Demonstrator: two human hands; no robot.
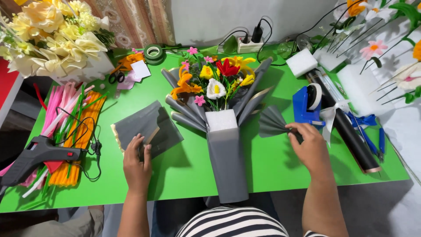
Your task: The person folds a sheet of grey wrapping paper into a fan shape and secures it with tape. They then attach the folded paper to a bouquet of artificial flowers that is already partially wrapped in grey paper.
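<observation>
A half-wrapped bouquet (221, 83) of small craft flowers lies in the middle of the green table (272, 166), its stem end in a white foam block (221, 120) and a grey paper sleeve (228, 162). Grey paper cones fan out around the flowers. My left hand (137, 162) rests on a stack of grey paper sheets (144, 127) to the left of the bouquet. My right hand (309, 145) pinches the narrow end of a pleated grey paper fan (272, 122), just right of the bouquet.
A black glue gun (35, 156) lies on pink, green and orange pipe cleaners (74, 127) at the left. A blue tape dispenser (307, 105), a black paper roll (346, 131) and blue pliers (370, 131) sit right. A cream flower arrangement (52, 39), green tape roll (153, 52) and power strip (250, 44) are behind.
</observation>
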